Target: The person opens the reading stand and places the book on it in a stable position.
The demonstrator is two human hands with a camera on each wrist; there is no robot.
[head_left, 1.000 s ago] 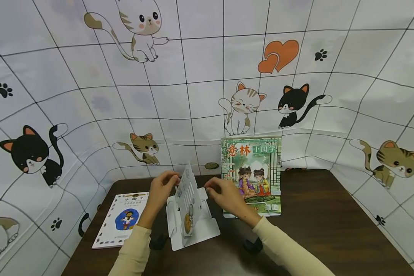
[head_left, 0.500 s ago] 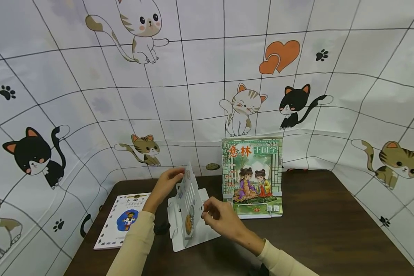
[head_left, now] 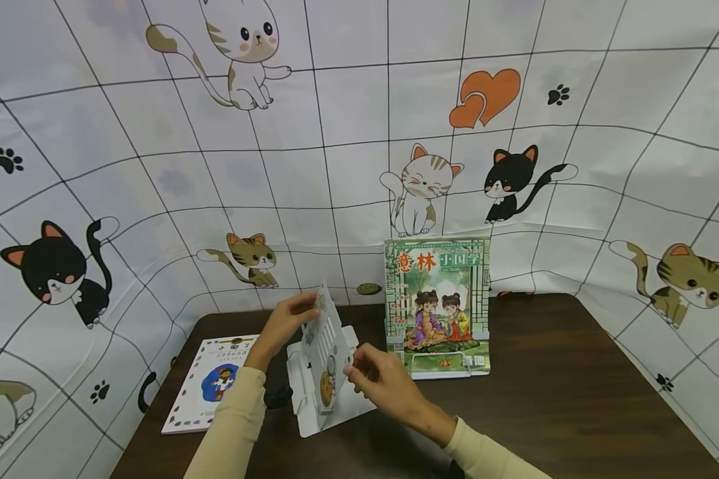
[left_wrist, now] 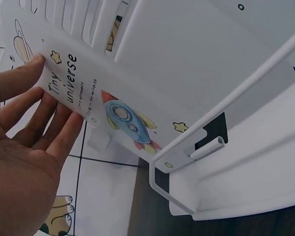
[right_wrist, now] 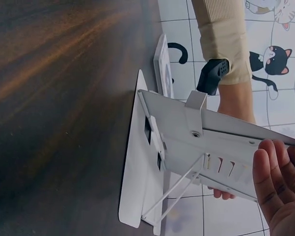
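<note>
A white metal book stand [head_left: 325, 349] stands at the table's middle, its panel upright edge-on and raised from a flat base [head_left: 305, 406]. My left hand [head_left: 283, 327] pinches the panel's far upper edge, thumb on the printed face and fingers behind. In the left wrist view that panel [left_wrist: 152, 73] carries "Tiny universe" and a rocket. With thumb and fingers my right hand [head_left: 389, 382] holds the panel's opposite edge. The right wrist view shows a thin wire prop [right_wrist: 175, 191] running from base to panel, and a bent metal clip [right_wrist: 196, 113].
At the right, a green magazine [head_left: 440, 306] leans upright on another stand. A white book [head_left: 216, 382] lies flat at the left. Behind the dark wooden table [head_left: 545, 399] hangs a cat-print cloth [head_left: 353, 100].
My right hand has come down and nearer, from beside the far part of the stand to the panel's edge. My left hand has moved onto the panel's top. The panel has shifted slightly left.
</note>
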